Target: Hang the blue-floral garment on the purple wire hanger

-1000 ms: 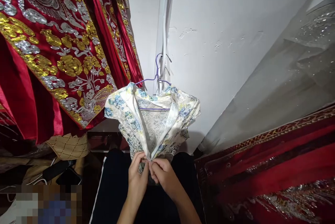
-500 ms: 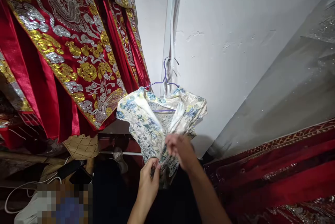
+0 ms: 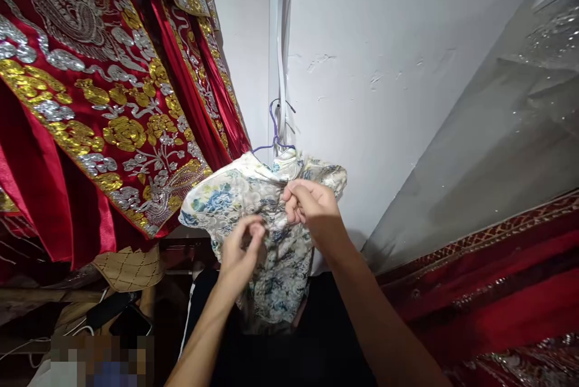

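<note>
A small white silk dress with blue and yellow flowers (image 3: 235, 200) hangs on a thin purple wire hanger (image 3: 274, 134) against the white wall (image 3: 384, 43). The right hand (image 3: 312, 206) pinches the fabric just below the hanger; the left hand (image 3: 242, 251), lower and slightly apart, has curled fingers at the dress front, its grip unclear.

Your left hand (image 3: 239, 251) and your right hand (image 3: 312, 206) are bare, with no gloves, rings or watch. Both of your arms are bare too, all the way down to the bottom edge of the picture, so no sleeves show. Your fingers have short, plain nails. Low down, you wear dark black clothes (image 3: 289, 357) with a thin white stripe (image 3: 187, 327) on the left.
</note>
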`<state>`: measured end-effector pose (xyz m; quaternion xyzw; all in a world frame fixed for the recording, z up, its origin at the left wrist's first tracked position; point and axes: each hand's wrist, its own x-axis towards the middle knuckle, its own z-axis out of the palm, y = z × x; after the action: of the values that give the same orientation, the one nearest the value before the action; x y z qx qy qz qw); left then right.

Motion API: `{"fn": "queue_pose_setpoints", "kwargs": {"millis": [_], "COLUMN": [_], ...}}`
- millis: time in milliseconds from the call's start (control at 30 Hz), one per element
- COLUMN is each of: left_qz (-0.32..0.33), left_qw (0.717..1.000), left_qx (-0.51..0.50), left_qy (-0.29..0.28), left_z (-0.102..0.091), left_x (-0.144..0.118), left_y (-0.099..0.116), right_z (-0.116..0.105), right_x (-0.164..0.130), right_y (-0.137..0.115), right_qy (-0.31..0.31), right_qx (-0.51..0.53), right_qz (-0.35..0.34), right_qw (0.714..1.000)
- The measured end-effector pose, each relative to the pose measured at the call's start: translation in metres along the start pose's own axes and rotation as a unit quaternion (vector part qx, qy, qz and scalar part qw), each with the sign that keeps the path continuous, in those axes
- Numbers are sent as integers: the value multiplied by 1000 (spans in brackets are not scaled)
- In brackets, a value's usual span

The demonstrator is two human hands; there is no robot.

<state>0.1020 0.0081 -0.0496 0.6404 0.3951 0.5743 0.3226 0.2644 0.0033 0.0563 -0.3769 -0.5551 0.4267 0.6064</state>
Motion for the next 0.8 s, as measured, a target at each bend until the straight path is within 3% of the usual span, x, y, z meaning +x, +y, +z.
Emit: {"fn": "queue_pose_setpoints", "kwargs": {"millis": [67,167,267,333,433,533,567,667,800], "left_qz": [102,224,290,294,243,138,88,-7,-95], "left_qw": [995,971,943,938,937,904,889,875,878], "left_qx": [-3,87,165,172,82,-172,-268,-358,-375], "left_qy": [22,-13,-2,59,239,367,362,327,283], "left_z": [0,3,5,-2,-31,-76,-90,-108,-80], "left_x": [34,72,86,86,86,90,90,80,39], "left_y": [40,82,95,92,80,58,48,13,-33], "right_z": [0,6,9,6,-3,-9,-8,-2,5], "right_x": [5,12,16,16,7,-15,-23,-48,-78], "right_y": [-5,-9,9,33,69,86,86,82,89], "right_qy": [-13,-27,6,21,27,22,17,4,66], "right_qx": [-1,-17,-34,-71,-127,-126,-117,-75,21], "right_qz": [-6,-40,-78,-68,-24,10,22,43,35], "right_qw": [1000,999,996,995,991,992,993,996,997]}}
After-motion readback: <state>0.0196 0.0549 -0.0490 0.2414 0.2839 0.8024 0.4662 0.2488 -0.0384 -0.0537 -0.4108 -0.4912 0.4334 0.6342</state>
